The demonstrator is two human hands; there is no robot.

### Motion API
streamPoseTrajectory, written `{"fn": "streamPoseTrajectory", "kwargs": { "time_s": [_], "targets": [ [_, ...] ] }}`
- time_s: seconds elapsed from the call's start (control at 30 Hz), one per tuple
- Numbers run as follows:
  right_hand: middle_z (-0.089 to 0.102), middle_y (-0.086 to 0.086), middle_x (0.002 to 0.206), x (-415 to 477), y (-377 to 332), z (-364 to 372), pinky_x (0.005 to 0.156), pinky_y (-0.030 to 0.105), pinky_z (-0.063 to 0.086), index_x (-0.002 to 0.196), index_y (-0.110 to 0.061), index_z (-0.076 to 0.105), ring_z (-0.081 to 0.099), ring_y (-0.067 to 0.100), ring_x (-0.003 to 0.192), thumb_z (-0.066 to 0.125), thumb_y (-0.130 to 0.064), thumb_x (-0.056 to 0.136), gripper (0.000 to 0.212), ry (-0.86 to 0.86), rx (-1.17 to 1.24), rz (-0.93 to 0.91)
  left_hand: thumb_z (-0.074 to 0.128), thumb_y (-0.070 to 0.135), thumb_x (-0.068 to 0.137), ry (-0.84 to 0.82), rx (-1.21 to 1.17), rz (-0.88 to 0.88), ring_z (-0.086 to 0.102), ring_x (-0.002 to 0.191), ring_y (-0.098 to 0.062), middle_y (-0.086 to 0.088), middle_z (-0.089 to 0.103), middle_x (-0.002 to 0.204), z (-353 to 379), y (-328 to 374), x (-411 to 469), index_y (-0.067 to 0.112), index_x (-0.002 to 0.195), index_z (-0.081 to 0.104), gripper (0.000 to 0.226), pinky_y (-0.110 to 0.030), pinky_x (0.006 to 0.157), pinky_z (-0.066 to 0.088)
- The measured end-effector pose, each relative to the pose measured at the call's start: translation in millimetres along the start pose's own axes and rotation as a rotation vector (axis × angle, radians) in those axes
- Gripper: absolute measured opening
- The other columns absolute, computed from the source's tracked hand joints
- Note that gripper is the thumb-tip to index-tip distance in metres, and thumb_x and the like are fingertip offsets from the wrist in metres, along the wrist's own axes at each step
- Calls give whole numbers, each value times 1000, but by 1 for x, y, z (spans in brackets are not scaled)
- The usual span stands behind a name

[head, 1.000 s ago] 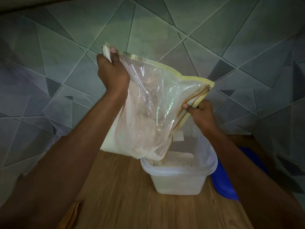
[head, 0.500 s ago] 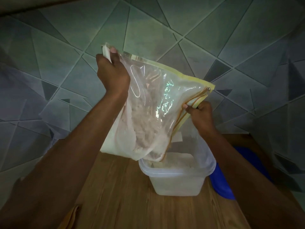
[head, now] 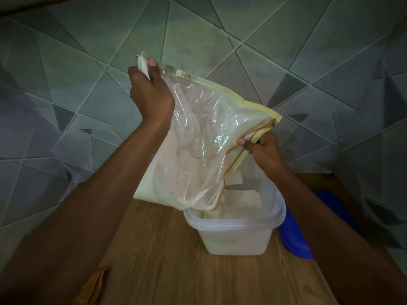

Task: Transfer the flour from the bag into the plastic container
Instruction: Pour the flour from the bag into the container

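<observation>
Here our left hand [head: 152, 93] is raised at about eleven o'clock of the view. It grasps the closed upper corner of the bag [head: 204, 128], with the fingers curled round the bunched plastic. Our right hand [head: 262, 148], at about three o'clock, pinches the yellow-edged mouth of the bag between thumb and fingers. The bag is clear and hangs tilted between both hands. Its lowest corner points toward five o'clock and reaches over the rim of the plastic container [head: 237, 236], on the container's ten o'clock side. The flour [head: 174, 186] lies gathered in the low part of the bag and looks pale through the plastic. More flour lies white inside the container. The container is translucent and stands on the wooden table [head: 176, 260], at about five o'clock of the view. Just beside it, at its three o'clock, we see a blue thing [head: 295, 241], perhaps a lid, partly hidden by our right forearm. Behind all this stands a wall [head: 88, 62] of grey-green tiles with a pattern of triangles.
</observation>
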State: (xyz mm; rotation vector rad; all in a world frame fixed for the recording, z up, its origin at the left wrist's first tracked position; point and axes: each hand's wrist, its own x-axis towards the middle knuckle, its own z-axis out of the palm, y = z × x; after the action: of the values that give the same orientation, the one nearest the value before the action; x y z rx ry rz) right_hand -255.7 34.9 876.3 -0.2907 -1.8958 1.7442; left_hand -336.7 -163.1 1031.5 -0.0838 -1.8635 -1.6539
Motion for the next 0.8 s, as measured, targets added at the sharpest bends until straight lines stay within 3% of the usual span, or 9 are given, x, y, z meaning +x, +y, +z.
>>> {"fn": "streamPoseTrajectory", "kwargs": {
  "time_s": [0.1, 0.27, 0.4, 0.57, 0.73, 0.8],
  "targets": [
    [72, 4, 107, 1, 1, -3, 99, 42, 54, 104, -14, 70, 69, 19, 99, 76, -10, 85, 20, 79, 23, 18, 46, 36, 106, -9, 0, 12, 46, 58, 0, 11, 46, 72, 2, 1, -5, 11, 96, 42, 27, -11, 50, 38],
    [71, 7, 113, 0, 7, -9, 103, 46, 52, 105, -17, 67, 68, 23, 107, 76, -12, 86, 22, 23, 16, 30, 45, 35, 106, -45, 47, 60, 48, 59, -1, 12, 46, 73, 6, 6, -14, 12, 99, 42, 24, -9, 50, 40],
    [70, 7, 120, 0, 13, -20, 103, 50, 52, 122, -10, 64, 67, 23, 112, 78, -16, 85, 41, -16, 19, 38, 45, 36, 106, -59, 53, 80, 48, 59, -2, 11, 46, 73, 10, 7, -19, 12, 98, 41, 27, -11, 50, 40],
    [67, 3, 126, -2, 21, -26, 100, 46, 54, 131, -18, 56, 65, 22, 116, 77, -15, 85, 51, -56, 73, 85, 44, 38, 106, -79, 62, 89, 49, 61, -3, 11, 47, 73, 15, 7, -25, 11, 98, 41, 28, -11, 50, 40],
    [71, -7, 111, -2, 22, -38, 83, 27, 60, 114, -27, 63, 70, 18, 105, 77, -13, 84, 35, -52, 134, 90, 44, 38, 106, -90, 90, 101, 50, 62, -3, 11, 48, 75, 20, 8, -29, 12, 98, 41, 27, -10, 50, 41],
    [73, -4, 111, -2, 24, -41, 83, 32, 61, 109, -28, 66, 71, 21, 105, 78, -11, 82, 33, -77, 196, 103, 45, 38, 106, -84, 88, 101, 50, 61, -3, 12, 48, 73, 21, 7, -28, 12, 97, 41, 28, -11, 50, 40]
  ]
}}
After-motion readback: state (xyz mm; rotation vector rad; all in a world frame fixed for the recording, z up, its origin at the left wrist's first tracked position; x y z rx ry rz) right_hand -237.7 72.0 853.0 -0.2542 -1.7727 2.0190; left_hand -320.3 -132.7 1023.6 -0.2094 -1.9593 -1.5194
